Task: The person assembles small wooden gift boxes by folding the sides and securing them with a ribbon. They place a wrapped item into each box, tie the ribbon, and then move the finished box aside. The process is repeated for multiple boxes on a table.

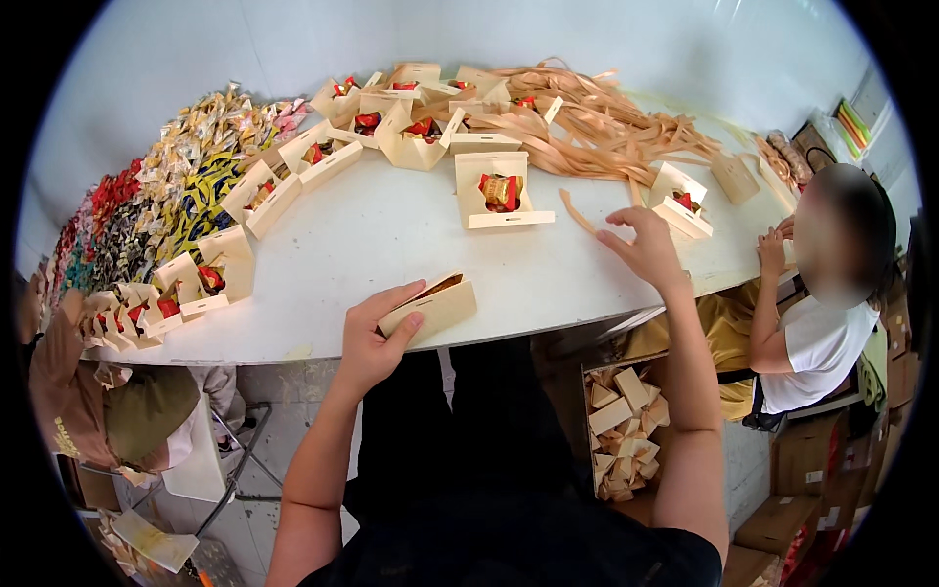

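My left hand (380,331) is closed around a folded cream paper box (437,307) near the table's front edge. Something brownish shows through the gap along its top. To the right, my right hand (646,250) is over the table, its thumb and fingers bent around a peach ribbon (578,212). One end of that ribbon sticks out to the left of my fingers; the grip itself is partly hidden. Beyond my hands stands an open cream box (505,221) with a red-and-gold wrapped sweet (500,193) in it. Another open box (682,223) is just right of my right hand.
Loose ribbons (597,122) lie heaped at the back. Several filled boxes (323,166) line the far and left sides, beside piled wrapped sweets (201,181). Below the table is a carton of folded boxes (626,416). People sit at the right (822,342) and left (108,411).
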`<act>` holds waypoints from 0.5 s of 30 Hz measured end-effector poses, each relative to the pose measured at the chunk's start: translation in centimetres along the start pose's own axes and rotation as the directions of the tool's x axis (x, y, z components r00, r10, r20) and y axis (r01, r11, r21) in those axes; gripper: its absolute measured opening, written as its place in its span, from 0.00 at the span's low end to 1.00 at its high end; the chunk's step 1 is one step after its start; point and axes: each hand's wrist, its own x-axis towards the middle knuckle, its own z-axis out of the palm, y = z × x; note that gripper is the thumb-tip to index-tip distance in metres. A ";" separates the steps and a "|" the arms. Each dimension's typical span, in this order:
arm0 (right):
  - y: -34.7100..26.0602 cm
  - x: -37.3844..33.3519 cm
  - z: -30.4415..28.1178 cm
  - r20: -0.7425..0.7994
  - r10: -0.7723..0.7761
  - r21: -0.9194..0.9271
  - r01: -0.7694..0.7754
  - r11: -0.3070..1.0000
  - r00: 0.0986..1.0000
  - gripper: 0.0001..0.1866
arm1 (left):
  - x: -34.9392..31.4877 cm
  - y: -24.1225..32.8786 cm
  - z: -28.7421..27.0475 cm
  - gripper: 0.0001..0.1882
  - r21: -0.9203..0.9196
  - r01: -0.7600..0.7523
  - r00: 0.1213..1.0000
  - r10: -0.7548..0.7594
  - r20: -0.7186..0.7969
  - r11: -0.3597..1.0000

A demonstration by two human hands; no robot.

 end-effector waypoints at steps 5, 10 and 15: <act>-2.0 4.0 5.5 -0.109 -0.042 -0.109 0.030 0.994 0.993 0.20 | 0.1 -0.3 -0.1 0.20 0.023 -0.016 1.000 0.017 -0.003 1.000; -0.4 6.4 10.0 -0.131 0.020 -0.065 -0.029 0.997 0.991 0.15 | -0.1 -0.6 0.0 0.20 -0.018 0.004 1.000 -0.004 -0.012 1.000; 0.3 5.4 8.9 -0.278 0.236 0.300 -0.149 0.942 0.931 0.12 | -0.1 -0.4 0.3 0.19 0.042 -0.007 0.998 0.009 -0.054 0.999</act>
